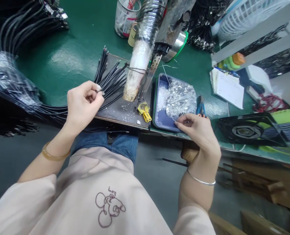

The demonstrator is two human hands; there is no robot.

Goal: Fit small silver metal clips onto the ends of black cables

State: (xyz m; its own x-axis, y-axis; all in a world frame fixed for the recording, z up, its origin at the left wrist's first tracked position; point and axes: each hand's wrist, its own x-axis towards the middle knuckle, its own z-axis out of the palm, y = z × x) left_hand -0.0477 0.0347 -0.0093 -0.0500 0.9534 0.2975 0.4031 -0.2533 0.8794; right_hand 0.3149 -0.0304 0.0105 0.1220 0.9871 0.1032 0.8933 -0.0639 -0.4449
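My left hand [85, 99] is closed in a pinch, with white coverings on the fingertips. It is over the near side of a fan of black cables [114, 76] on a dark board [115, 114]; what its fingertips grip is too small to make out. My right hand [196, 127] pinches a thin silvery piece [173, 119] above the near right edge of a blue tray [163, 122]. In that tray lie a heap of small shiny metal parts [181, 99] and some whitish bits [162, 98]. Between my hands, a soldering iron [147, 78] slants down beside a wrapped white tube [137, 68].
A yellow clip-like tool [144, 111] lies on the board. Behind the iron stands a solder spool [178, 47] with a green rim. Blue-handled pliers [200, 106], a notepad [228, 86] and a black fan [250, 130] are to the right. Bundled cables [15, 75] cover the left.
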